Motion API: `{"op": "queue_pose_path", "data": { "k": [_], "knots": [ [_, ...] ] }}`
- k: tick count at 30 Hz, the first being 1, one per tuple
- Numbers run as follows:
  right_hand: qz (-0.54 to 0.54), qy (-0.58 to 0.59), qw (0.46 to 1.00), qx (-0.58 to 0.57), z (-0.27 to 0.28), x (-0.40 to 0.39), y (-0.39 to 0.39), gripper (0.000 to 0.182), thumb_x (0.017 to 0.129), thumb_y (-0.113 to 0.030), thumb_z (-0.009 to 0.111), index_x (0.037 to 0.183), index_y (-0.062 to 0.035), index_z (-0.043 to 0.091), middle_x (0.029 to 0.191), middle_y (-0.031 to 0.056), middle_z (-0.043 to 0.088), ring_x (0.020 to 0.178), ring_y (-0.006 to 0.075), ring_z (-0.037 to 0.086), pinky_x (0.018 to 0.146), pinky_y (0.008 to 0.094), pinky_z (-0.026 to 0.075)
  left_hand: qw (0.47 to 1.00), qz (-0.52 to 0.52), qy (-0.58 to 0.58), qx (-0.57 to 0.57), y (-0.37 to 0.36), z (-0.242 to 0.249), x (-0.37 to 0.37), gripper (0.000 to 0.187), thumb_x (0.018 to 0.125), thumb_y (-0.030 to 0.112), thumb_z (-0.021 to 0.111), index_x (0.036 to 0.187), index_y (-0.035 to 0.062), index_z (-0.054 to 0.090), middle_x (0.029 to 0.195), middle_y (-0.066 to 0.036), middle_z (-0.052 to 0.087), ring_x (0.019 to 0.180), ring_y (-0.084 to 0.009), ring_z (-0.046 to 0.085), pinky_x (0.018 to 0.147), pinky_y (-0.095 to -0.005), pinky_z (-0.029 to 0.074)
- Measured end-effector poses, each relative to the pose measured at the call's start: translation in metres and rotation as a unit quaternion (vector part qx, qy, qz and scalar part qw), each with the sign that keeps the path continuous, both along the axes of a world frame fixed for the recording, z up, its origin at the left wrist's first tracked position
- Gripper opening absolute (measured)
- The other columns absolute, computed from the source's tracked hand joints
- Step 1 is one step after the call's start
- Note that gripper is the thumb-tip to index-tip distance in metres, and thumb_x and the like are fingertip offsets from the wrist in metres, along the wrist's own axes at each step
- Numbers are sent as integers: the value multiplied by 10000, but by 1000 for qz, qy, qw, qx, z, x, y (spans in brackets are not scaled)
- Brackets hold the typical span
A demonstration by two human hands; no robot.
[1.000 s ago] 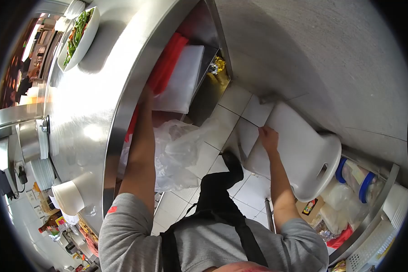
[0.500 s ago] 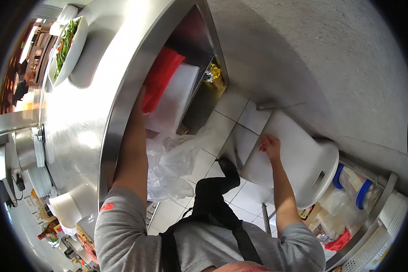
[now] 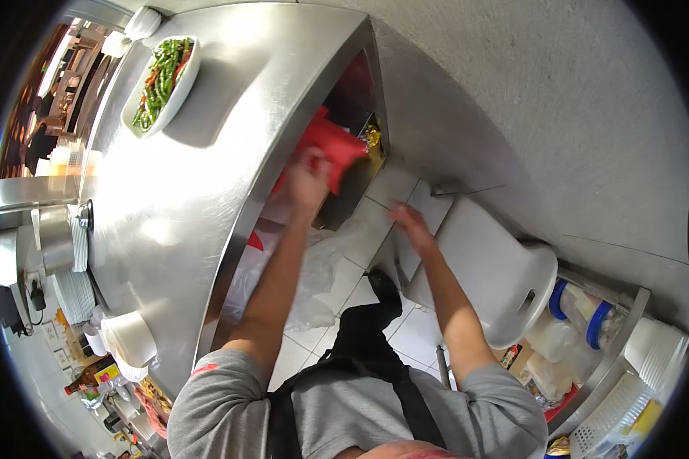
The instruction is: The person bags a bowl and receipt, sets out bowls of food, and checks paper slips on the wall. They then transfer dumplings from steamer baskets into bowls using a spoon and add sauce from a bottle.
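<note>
My left hand (image 3: 311, 183) is closed on a red plastic bag (image 3: 337, 149), pulled out at the opening under the steel counter. The bag looks thin and soft; its far part lies in the shade of the shelf. My right hand (image 3: 412, 224) is in the air over the floor tiles, right of the bag, fingers loosely apart with nothing in them. Clear plastic bags (image 3: 314, 279) hang below my left forearm. Gold and silver foil (image 3: 372, 135) shows behind the red bag.
On the steel counter (image 3: 184, 206) stands a white dish of green beans (image 3: 161, 88). A white plastic chair (image 3: 486, 268) is at my right, near the grey wall. White tubs (image 3: 130, 336) and stacked plates (image 3: 72, 297) line the left. Blue-lidded containers (image 3: 589, 310) sit in a low shelf.
My left hand has come out from under the counter, bringing the red bag toward the opening. My right hand has moved left, away from the chair, with its fingers reaching toward the bag.
</note>
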State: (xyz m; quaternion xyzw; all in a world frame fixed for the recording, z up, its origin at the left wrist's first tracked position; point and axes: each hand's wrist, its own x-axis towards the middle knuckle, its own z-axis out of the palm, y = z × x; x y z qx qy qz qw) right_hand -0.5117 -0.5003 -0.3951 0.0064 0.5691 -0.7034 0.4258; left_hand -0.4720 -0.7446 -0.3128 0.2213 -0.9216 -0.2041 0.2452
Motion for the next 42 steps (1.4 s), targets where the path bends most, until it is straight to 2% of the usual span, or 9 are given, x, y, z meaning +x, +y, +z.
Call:
{"op": "queue_pose_path", "data": {
  "k": [2, 10, 18, 25, 29, 30, 32, 34, 42],
  "knots": [
    [-21, -68, 979, -189, 38, -6, -49, 441, 851, -355, 590, 1195, -88, 522, 1054, 55, 608, 990, 179, 567, 843, 352, 439, 997, -47, 52, 43, 46, 14, 1, 171, 620, 122, 639, 780, 96, 585, 1229, -142, 499, 1097, -353, 428, 942, -434, 320],
    [128, 119, 985, -13, 195, -22, -24, 420, 803, -90, 626, 1196, -28, 492, 1152, 76, 567, 1041, 158, 526, 890, 290, 409, 890, -11, 127, 438, 45, 24, 55, 120, 835, 179, 542, 921, 98, 561, 1181, -56, 515, 903, -150, 544, 864, -316, 403],
    [224, 139, 965, 5, 348, 7, 82, 502, 730, -124, 701, 1185, -20, 517, 1145, 62, 568, 1039, 134, 517, 893, 290, 416, 357, -187, -5, 915, 60, 62, 88, 312, 885, 295, 519, 1104, 74, 550, 1018, -30, 616, 967, -168, 578, 874, -338, 445],
    [127, 237, 949, 164, 380, 10, 143, 431, 710, -121, 732, 1100, -26, 572, 1017, 40, 624, 890, 144, 578, 804, 306, 467, 543, -278, 21, 792, 77, 202, 146, 423, 739, 81, 663, 1144, 60, 541, 1046, -41, 622, 949, -142, 591, 788, -307, 481],
    [-44, 577, 761, 293, 393, 79, 100, 305, 774, -239, 689, 985, -49, 578, 863, 57, 604, 738, 136, 554, 668, 329, 458, 602, -219, 3, 768, 108, 249, 198, 333, 734, 67, 673, 1052, 66, 572, 941, -4, 624, 730, -69, 578, 531, -174, 371],
    [-84, 647, 689, 315, 393, 104, 88, 288, 790, -269, 678, 957, -55, 580, 825, 61, 599, 700, 134, 549, 634, 334, 456, 636, -214, -12, 742, 111, 255, 210, 283, 745, 68, 668, 1018, 50, 598, 938, -31, 647, 815, -100, 623, 692, -226, 496],
    [52, 436, 887, 144, 378, 175, 55, 286, 781, -272, 681, 908, -43, 566, 768, 69, 565, 661, 159, 532, 607, 307, 439, 640, -195, 43, 742, 133, 275, 237, 249, 752, 70, 661, 993, 49, 601, 898, -29, 648, 782, -100, 623, 688, -234, 495],
    [-5, 411, 909, 64, 368, 244, 27, 261, 791, -248, 674, 859, -23, 560, 735, 54, 545, 632, 149, 501, 590, 279, 423, 675, -160, 70, 717, 141, 269, 258, 212, 772, 118, 670, 965, 60, 601, 871, -21, 639, 754, -104, 616, 687, -246, 492],
    [-105, 356, 928, -48, 376, 329, 16, 105, 876, -70, 542, 816, 12, 564, 678, 17, 557, 661, 62, 459, 609, 233, 403, 403, -197, 225, 865, 138, 274, 342, 209, 819, 225, 669, 901, 52, 585, 747, 5, 590, 667, -68, 567, 620, -227, 482]
  ]
}}
